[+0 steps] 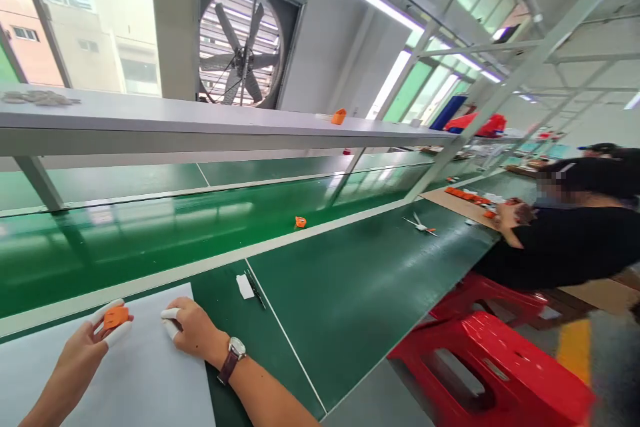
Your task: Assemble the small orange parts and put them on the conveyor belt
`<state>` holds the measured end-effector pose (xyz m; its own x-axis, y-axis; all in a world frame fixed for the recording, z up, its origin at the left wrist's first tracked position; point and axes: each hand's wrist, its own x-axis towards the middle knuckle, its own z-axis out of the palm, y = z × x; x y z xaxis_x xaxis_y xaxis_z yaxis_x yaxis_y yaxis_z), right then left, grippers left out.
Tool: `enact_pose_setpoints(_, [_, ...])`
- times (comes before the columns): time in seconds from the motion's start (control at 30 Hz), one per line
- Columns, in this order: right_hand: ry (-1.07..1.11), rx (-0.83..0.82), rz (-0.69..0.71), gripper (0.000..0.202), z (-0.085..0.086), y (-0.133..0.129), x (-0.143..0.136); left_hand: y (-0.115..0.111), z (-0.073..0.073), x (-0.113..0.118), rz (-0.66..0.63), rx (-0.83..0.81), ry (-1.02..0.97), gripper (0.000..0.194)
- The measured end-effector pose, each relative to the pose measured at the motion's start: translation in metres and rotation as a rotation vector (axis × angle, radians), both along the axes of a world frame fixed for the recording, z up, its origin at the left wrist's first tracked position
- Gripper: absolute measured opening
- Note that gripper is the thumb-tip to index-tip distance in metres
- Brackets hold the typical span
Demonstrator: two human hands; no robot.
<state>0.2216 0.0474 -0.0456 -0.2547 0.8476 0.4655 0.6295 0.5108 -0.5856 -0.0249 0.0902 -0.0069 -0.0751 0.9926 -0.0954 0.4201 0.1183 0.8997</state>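
A small orange plastic part [116,317] is pinched between the white-covered thumb and fingers of my left hand [83,349], a little above the white sheet [145,373]. To its right, my right hand [197,331] is closed over the sheet's right side, also with white covers on thumb and finger. Its fingertips come together, and whether anything small is between them cannot be made out. A wristwatch [233,359] is on my right wrist. Beyond that hand, a small white piece [245,286] and a dark pen-like tool [257,291] lie on the green table [345,293].
Another orange part [301,221] sits on the green belt [200,220] beyond the table's pale edge strip. A shelf [240,121] runs above it. Farther right lie a white-and-orange item [421,225] and a seated co-worker [575,233]. Red stools [500,367] stand at lower right.
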Motion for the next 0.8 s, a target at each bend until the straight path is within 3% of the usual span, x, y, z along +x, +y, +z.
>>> enact_pose_setpoints(0.07, [0.023, 0.004, -0.002, 0.021, -0.001, -0.001, -0.001, 0.02, 0.002, 0.009, -0.051, -0.025, 0.011, 0.056])
enact_pose_setpoints(0.17, [0.055, 0.01, 0.027, 0.023, -0.001, -0.002, -0.002, 0.062, 0.007, 0.019, -0.102, 0.099, 0.054, 0.066])
enact_pose_setpoints(0.33, [0.078, 0.011, 0.046, 0.026, -0.001, -0.003, -0.002, 0.132, 0.015, 0.024, 0.018, 0.195, 0.175, 0.05])
enact_pose_setpoints(0.43, [0.075, 0.001, 0.038, 0.025, -0.002, -0.003, -0.002, 0.153, 0.016, 0.021, 0.084, 0.228, 0.207, 0.042])
enact_pose_setpoints(0.53, [0.065, -0.002, 0.03, 0.026, -0.003, -0.003, -0.002, 0.152, 0.018, 0.019, 0.148, 0.269, 0.217, 0.048])
enact_pose_setpoints(0.67, [0.069, -0.025, 0.028, 0.028, -0.002, -0.003, -0.002, 0.123, 0.016, 0.027, 0.216, 0.404, 0.188, 0.063])
enact_pose_setpoints(0.8, [0.081, -0.039, 0.024, 0.033, -0.002, -0.003, -0.003, 0.078, 0.008, 0.047, 0.054, 0.469, 0.075, 0.049])
